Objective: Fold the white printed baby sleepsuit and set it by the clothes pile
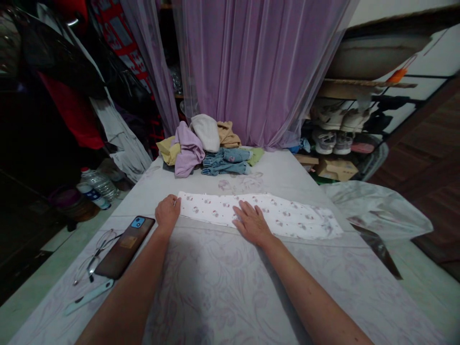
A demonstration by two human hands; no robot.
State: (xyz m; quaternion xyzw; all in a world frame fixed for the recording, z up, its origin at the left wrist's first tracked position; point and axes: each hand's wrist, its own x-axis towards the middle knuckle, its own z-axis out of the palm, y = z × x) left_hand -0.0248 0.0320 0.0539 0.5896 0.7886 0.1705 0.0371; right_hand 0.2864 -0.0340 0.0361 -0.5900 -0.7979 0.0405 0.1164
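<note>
A white garment (294, 218) with a small printed pattern lies flat in a long narrow strip across the table; it looks like folded trousers, though I cannot be sure. My left hand (167, 211) pinches its left end, with the fingertips closed at the corner. Near the middle of the strip, my right hand (252, 223) rests palm down on the cloth, fingers spread. The garment's right end lies free on the tablecloth.
Behind the strip sits a heap of clothes with a lilac top (189, 148) and blue jeans (226, 160). At left lie a phone (125, 247), eyeglasses (95, 256) and a pale blue tool (89, 296). A plastic bag (381, 208) hangs beside the right edge.
</note>
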